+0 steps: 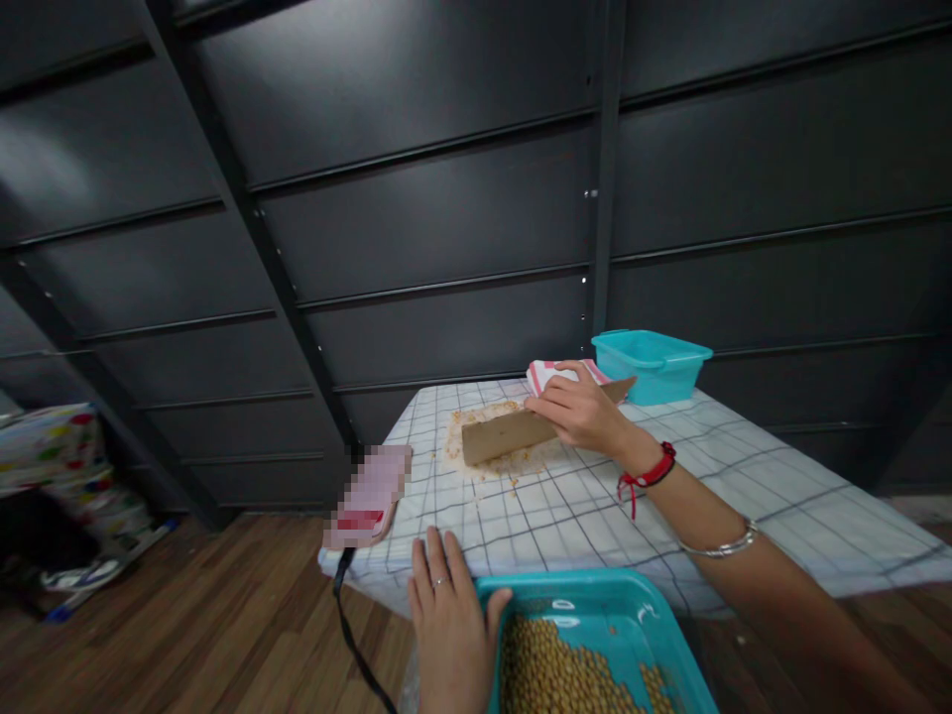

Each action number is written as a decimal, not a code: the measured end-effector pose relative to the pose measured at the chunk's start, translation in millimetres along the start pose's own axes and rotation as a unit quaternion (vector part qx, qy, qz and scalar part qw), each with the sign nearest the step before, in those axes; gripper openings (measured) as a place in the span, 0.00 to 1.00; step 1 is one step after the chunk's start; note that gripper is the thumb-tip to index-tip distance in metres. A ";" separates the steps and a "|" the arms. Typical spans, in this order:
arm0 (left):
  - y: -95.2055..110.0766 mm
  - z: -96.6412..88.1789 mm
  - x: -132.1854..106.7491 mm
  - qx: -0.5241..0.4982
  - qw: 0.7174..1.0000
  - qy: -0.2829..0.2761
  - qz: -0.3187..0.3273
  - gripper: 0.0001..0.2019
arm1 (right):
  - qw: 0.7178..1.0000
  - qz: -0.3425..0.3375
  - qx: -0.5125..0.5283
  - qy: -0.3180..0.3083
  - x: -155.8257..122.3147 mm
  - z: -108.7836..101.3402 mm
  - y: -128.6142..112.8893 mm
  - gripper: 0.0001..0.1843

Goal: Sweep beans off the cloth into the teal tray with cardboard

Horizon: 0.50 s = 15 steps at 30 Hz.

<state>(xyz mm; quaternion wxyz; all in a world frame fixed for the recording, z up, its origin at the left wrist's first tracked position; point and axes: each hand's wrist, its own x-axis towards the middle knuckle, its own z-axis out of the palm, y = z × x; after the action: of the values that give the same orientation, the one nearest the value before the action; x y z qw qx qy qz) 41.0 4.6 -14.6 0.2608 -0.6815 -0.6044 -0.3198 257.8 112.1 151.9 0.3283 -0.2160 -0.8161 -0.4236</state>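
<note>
One long, flat strip of brown cardboard (506,436) is on the worktop (751,476), over a patch of pale powder and yellowish crumbs (513,478) left of centre. The right hand (576,407) is clamped on the strip toward its right end, fingers bent over its upper edge; a braided red cord bracelet (658,471) and a thin silver bangle (721,548) circle that arm. The left hand (452,630), well apart from it, is spread with fingers extended, thumb at the left rim of a turquoise plastic tub (673,620) on the near side. Round, yellow-brown beans (554,659) lie in this tub, leaving some of its bottom bare.

White cloth with dark grid lines (788,516) covers the worktop. Just beyond the right hand lies a folded pink-and-white striped cloth (541,373), near a second turquoise plastic basin (661,382) at the far right. At the left edge rests a flat pink rectangular object (372,491), its surface pixelated, with a black cable (349,625) hanging near it.
</note>
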 end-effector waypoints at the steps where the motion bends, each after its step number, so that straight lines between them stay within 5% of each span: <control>1: -0.1 0.3 -0.1 0.001 1.000 0.001 -0.001 0.35 | 1.000 0.003 0.000 0.004 -0.4 -1.1 0.9 0.13; 15: 1.4 -4.4 2.2 0.007 1.000 -0.010 -0.002 0.35 | 1.000 -0.003 0.008 -0.008 3.2 -7.4 -2.1 0.11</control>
<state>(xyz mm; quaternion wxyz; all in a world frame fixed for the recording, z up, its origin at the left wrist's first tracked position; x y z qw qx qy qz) 42.0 2.6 -10.0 0.2591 -0.6816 -0.6106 -0.3089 256.9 105.1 156.2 0.3225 -0.2146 -0.8224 -0.4166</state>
